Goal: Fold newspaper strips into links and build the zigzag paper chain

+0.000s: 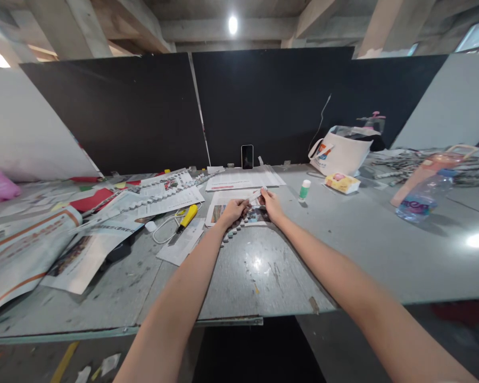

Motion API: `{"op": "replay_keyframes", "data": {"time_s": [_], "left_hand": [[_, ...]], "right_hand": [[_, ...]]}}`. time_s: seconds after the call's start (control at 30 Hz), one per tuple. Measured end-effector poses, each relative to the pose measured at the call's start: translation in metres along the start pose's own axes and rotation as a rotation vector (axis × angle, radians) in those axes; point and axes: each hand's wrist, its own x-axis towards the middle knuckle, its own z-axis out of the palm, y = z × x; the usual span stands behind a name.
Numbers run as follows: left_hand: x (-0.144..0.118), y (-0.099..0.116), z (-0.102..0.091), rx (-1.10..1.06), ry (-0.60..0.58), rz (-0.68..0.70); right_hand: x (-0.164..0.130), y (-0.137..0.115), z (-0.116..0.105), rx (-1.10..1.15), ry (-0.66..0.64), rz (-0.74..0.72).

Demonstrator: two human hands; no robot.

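Observation:
My left hand (233, 210) is closed on a folded paper chain (232, 232), whose zigzag tail hangs below the fingers toward the table. Opposite it, my right hand (272, 204) pinches the end of a narrow paper strip (254, 196) that runs between both hands. Printed sheets (219, 201) lie under and behind the hands. A glue stick (304, 190) with a green label stands upright to the right of my right hand. Left of my left hand lies a yellow-handled cutter (187, 217) beside a looped white cable (158, 234).
A phone (247, 157) leans upright against the black partition (271, 101). Newspapers (27, 250) and a longer zigzag paper chain (159, 199) cover the table's left side. To the right stand a white bag (343, 154), a yellow packet (342, 183) and a clear bottle (421, 199).

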Motion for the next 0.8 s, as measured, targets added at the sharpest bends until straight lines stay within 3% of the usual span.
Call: {"op": "replay_keyframes", "data": {"time_s": [0.23, 0.53, 0.8], "left_hand": [[-0.008, 0.003, -0.004, 0.039, -0.046, -0.014], [-0.006, 0.013, -0.002, -0.034, -0.048, -0.023], [-0.002, -0.002, -0.007, -0.238, 0.128, -0.031]], "right_hand": [[-0.003, 0.002, 0.0, -0.055, -0.064, 0.024], [0.01, 0.018, -0.01, -0.062, 0.132, 0.008], [0.008, 0.016, -0.008, -0.012, 0.115, -0.02]]}}
